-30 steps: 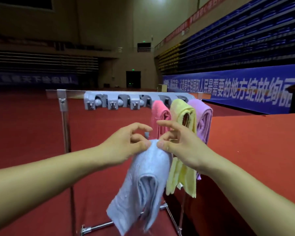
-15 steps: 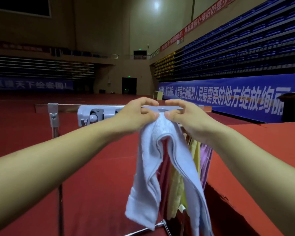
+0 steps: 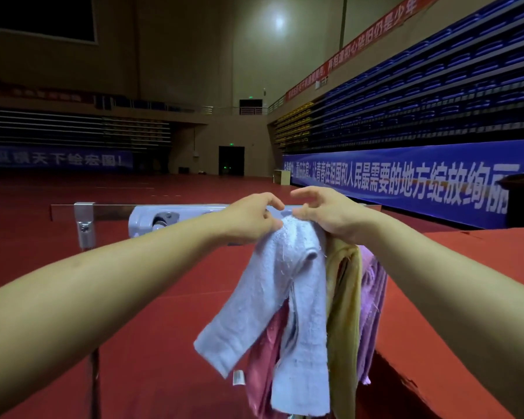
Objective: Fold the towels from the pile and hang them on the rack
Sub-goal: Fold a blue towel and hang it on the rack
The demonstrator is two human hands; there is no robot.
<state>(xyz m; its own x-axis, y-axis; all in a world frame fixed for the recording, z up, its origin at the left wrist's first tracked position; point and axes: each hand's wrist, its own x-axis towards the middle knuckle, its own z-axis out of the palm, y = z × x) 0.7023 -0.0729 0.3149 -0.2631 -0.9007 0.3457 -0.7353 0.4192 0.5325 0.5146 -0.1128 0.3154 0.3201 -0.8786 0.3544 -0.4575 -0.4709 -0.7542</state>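
The light blue towel (image 3: 288,285) hung folded from its top bunch, which sat right between the two hands at the level of the grey clip rail (image 3: 152,220). Its long axis ran straight down from the grip, two layers splaying apart toward the bottom, one tail swinging out below the left forearm and the other dropping directly beneath the pinch. A small white label (image 3: 238,378) showed near the lower edge.

The left hand (image 3: 251,217) pinched the top of the fold from its own side, thumb and fingertips curled onto the cloth. The right hand (image 3: 324,214) gripped the same bunch from the opposite side, thumb low on the cloth and forefinger arched above it. Both hands were about equally near the rail, the fold between them and the rail just beyond the knuckles; which clip lay behind the bunch was hidden by the hands.

Just to the right-hand side of the grip, and below it, a yellow towel (image 3: 344,313) and a purple towel (image 3: 372,297) hung from the rail, and a pink towel (image 3: 263,358) showed behind the blue one's tails. By my judgement the coming move depended on pushing the bunch forward, away from the body, into a clip on the left-hand side of the pink towel. An unfilled clip (image 3: 161,219) showed further along toward the left arm.
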